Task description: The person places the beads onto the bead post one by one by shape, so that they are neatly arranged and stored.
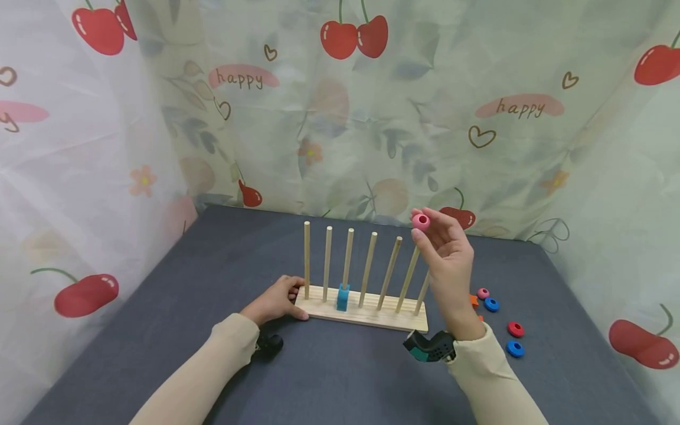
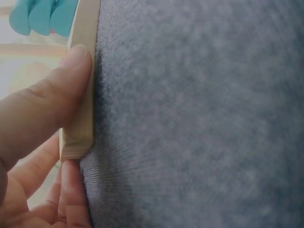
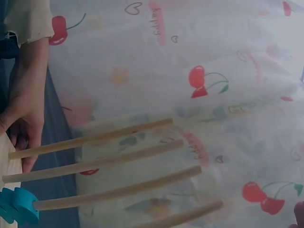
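My left hand (image 1: 276, 299) grips the left end of a wooden peg board (image 1: 366, 316). In the left wrist view the thumb (image 2: 57, 90) lies along its front edge and the fingers are at its end face. Several upright wooden pegs stand in a row on it. Light-blue beads (image 1: 343, 297) are stacked low on the third peg from the left, also visible as teal beads (image 3: 21, 204) in the right wrist view. Above the right-hand pegs, my right hand (image 1: 450, 254) pinches a pink bead (image 1: 421, 222) between thumb and fingers, its hole showing. The right-hand peg is partly hidden behind that hand.
Right of the board lie loose beads: a pink one (image 1: 483, 293), a blue one (image 1: 491, 304), a red one (image 1: 515, 329), another blue one (image 1: 515, 349) and orange pieces (image 1: 474, 301) partly hidden by the right wrist. A printed curtain (image 1: 425, 118) surrounds the dark cloth-covered table (image 1: 340, 378).
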`<state>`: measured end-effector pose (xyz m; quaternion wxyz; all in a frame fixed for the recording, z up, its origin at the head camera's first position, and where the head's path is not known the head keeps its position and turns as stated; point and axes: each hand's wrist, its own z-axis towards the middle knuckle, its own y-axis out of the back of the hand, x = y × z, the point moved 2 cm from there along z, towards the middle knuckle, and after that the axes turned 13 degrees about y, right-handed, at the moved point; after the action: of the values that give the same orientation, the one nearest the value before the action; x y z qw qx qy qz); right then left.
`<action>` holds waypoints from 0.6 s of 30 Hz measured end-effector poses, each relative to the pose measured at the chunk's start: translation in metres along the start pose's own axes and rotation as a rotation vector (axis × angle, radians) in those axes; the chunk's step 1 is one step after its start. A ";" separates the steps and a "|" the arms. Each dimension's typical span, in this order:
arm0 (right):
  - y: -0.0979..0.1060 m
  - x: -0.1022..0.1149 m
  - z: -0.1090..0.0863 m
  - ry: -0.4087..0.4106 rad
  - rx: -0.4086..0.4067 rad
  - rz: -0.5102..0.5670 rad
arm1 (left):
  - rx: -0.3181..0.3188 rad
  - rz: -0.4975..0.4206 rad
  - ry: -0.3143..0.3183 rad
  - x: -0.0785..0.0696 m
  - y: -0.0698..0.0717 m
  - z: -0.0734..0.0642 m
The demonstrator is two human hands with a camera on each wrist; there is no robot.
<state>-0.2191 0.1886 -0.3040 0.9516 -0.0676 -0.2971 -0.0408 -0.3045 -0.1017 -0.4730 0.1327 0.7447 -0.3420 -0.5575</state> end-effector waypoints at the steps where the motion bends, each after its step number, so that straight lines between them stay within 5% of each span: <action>1: -0.003 -0.003 -0.001 -0.001 0.005 0.008 | 0.000 -0.001 0.000 0.000 0.000 0.000; 12: -0.026 -0.029 -0.011 0.047 0.098 -0.075 | -0.001 0.008 -0.016 0.000 0.000 0.000; 18: -0.033 -0.041 -0.010 -0.042 0.133 -0.157 | 0.001 0.004 -0.024 0.001 0.001 0.000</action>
<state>-0.2515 0.1556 -0.3323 0.9414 0.0185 -0.3235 -0.0939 -0.3047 -0.1028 -0.4730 0.1293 0.7374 -0.3455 -0.5658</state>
